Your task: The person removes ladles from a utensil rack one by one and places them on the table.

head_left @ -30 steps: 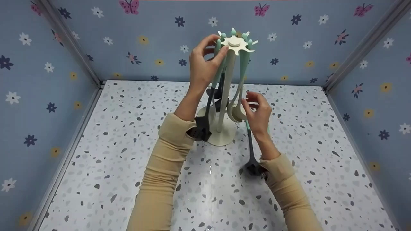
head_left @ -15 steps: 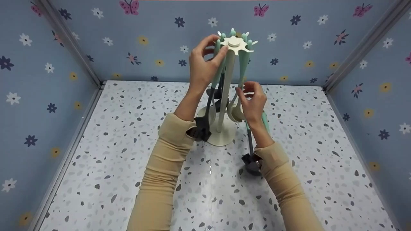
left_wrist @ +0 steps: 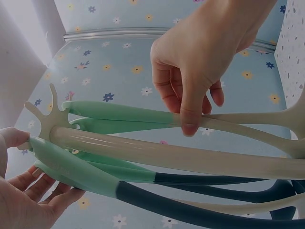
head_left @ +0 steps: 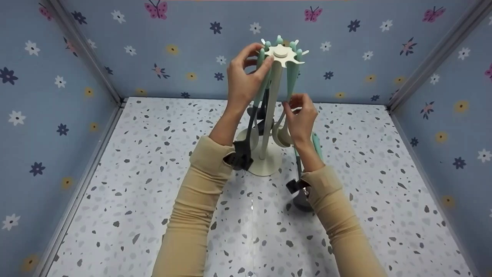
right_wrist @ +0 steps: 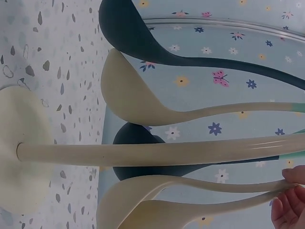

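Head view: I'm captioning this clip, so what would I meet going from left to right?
Left wall, left sleeve, left hand, utensil-stand pole, right hand, right sleeve, right wall.

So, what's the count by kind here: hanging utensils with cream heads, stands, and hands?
Cream-headed utensils: 3
Stand: 1
Left hand and right hand: 2
Total: 6
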The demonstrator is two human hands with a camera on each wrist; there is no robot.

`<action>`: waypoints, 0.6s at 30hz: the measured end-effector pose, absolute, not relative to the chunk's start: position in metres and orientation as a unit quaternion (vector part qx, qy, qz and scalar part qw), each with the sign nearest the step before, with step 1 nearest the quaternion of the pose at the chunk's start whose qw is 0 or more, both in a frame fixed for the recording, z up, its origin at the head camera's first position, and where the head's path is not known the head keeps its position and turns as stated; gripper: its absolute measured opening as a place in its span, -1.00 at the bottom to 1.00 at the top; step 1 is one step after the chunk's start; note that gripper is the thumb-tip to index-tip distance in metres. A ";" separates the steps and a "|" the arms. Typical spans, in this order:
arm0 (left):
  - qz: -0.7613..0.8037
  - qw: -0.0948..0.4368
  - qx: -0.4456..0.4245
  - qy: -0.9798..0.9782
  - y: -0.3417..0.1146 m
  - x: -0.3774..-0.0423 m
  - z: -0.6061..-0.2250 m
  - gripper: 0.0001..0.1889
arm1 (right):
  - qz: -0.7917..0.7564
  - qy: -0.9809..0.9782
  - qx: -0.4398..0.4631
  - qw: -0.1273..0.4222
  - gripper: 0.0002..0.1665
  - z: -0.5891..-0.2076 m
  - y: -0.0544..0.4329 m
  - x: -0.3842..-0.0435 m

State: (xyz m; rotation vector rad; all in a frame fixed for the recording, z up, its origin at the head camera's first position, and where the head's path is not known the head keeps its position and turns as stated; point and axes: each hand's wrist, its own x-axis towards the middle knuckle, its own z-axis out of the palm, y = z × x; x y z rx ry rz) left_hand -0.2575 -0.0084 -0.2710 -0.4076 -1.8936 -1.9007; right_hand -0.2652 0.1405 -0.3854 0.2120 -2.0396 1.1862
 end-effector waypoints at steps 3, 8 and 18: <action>-0.676 0.222 -0.153 -0.686 -0.008 -0.262 -0.275 -0.68 | 0.454 -0.800 0.086 0.383 -0.84 -0.385 0.140 -0.266; -0.682 0.221 -0.153 -0.681 -0.008 -0.262 -0.275 -0.67 | 0.449 -0.802 0.090 0.384 -0.87 -0.386 0.140 -0.265; -0.691 0.211 -0.143 -0.677 -0.007 -0.267 -0.276 -0.67 | 0.461 -0.795 0.114 0.377 -0.89 -0.385 0.142 -0.257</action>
